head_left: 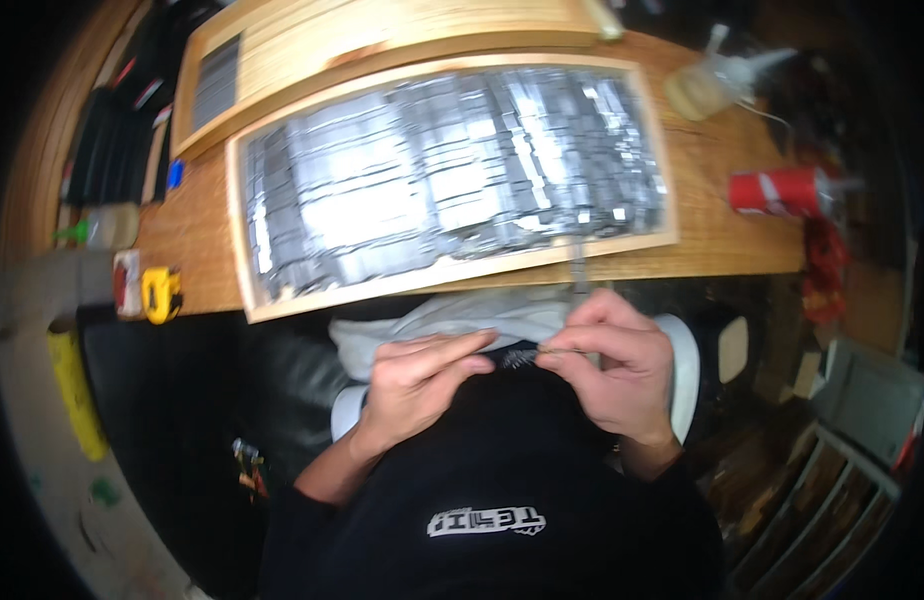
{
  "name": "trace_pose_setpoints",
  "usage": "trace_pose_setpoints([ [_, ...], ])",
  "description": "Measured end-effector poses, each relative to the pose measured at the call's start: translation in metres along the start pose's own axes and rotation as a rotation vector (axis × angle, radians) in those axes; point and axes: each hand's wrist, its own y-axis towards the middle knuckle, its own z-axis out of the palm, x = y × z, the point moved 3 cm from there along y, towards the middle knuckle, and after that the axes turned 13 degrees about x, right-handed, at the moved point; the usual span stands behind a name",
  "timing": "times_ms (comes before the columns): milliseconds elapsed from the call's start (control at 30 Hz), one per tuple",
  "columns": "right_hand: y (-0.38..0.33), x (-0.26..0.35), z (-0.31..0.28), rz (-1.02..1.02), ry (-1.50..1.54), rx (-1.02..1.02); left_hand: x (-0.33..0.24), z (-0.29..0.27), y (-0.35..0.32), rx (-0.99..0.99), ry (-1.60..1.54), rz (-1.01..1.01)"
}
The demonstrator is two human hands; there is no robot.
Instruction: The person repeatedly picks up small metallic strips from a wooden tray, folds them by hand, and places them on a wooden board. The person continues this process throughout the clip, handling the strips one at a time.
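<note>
My left hand (422, 385) is in front of my dark shirt, fingers stretched out side by side, thumb a little apart below them; nothing shows in it. Facing it, my right hand (622, 365) pinches thumb and fingertips on something thin and small that I cannot make out. Just beyond both hands, a wooden-framed tray (452, 262) lies on the workbench, filled with rows of shiny grey, flat strip-like pieces (382, 170). One narrow grey strip (579, 265) crosses the tray's front edge above my right hand. A light cloth (382, 335) is behind my fingers.
Behind the tray stands a second wooden frame (382, 35). On the workbench (197, 230) are a yellow tape measure (162, 294), a bottle with a green tip (110, 228), a red can (779, 192) and a glue bottle (704, 90). A grey bin (869, 395) is at right.
</note>
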Motion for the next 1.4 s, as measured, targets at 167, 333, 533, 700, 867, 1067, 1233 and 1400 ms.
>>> trace_pose_setpoints([
  [167, 0.000, 0.047, -0.130, 0.077, -0.400, -0.359, 0.014, 0.004, 0.007, -0.025, -0.100, 0.011],
  [333, 0.029, 0.000, -0.199, 0.204, -0.537, -0.352, 0.009, 0.011, 0.012, 0.042, -0.022, 0.012],
  [533, 0.012, 0.060, -0.155, 0.002, -0.525, -0.394, -0.024, 0.003, 0.028, 0.050, 0.065, 0.093],
  [700, 0.013, 0.085, -0.066, -0.128, -0.251, 0.042, -0.067, 0.003, 0.050, 0.110, 0.096, 0.227],
  [867, 0.038, 0.066, -0.026, -0.350, -0.087, 0.192, -0.083, -0.002, 0.055, 0.071, 0.161, 0.291],
  [1067, 0.064, 0.039, -0.027, -0.685, -0.107, 0.230, -0.072, -0.009, 0.068, -0.020, 0.367, 0.391],
  [1233, 0.065, 0.026, -0.026, -0.500, -0.029, 0.196, -0.062, -0.009, 0.075, -0.031, 0.218, 0.286],
  [1400, 0.050, 0.037, -0.013, -0.514, -0.146, 0.051, -0.070, -0.017, 0.065, 0.120, 0.321, 0.101],
])
